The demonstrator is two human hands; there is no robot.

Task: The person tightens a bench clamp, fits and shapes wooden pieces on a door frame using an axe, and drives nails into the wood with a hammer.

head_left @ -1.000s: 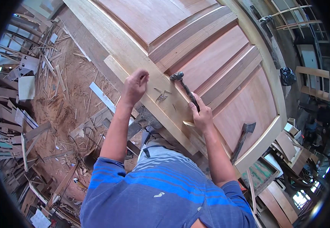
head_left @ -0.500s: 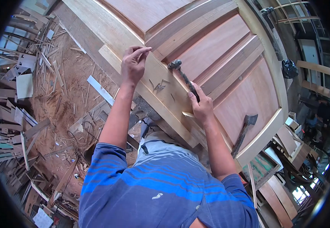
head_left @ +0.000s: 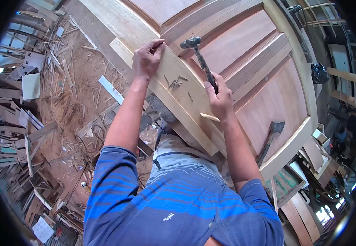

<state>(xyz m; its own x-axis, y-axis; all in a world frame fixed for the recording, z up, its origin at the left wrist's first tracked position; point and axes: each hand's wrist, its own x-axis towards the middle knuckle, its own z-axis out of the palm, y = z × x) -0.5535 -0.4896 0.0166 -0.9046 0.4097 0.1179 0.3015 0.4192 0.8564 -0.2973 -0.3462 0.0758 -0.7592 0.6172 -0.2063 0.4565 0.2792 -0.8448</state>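
My right hand [head_left: 221,95] grips the handle of a hammer [head_left: 202,61], its dark metal head raised above the wooden panelled frame [head_left: 251,63]. Farther left, my left hand [head_left: 147,60] is closed in a pinch over the frame's pale edge rail. Whatever sits between thumb and finger is too small to make out. Between the two hands, several thin dark slivers, perhaps nails or pegs [head_left: 177,83], lie loose on the rail. A pale wood offcut [head_left: 210,117] rests just below my right hand.
A hatchet [head_left: 270,141] lies on the frame's right panel. Wood scraps [head_left: 65,78] and sawdust cover the floor at left, beside stacked curved boards [head_left: 8,135]. A black plastic bag [head_left: 318,74] is beyond the far edge. More boards [head_left: 302,217] lean at lower right.
My right hand has lifted the hammer, its head now higher in view. The left hand has lowered its fingertips toward the rail, still pinched. The whole view has shifted slightly.
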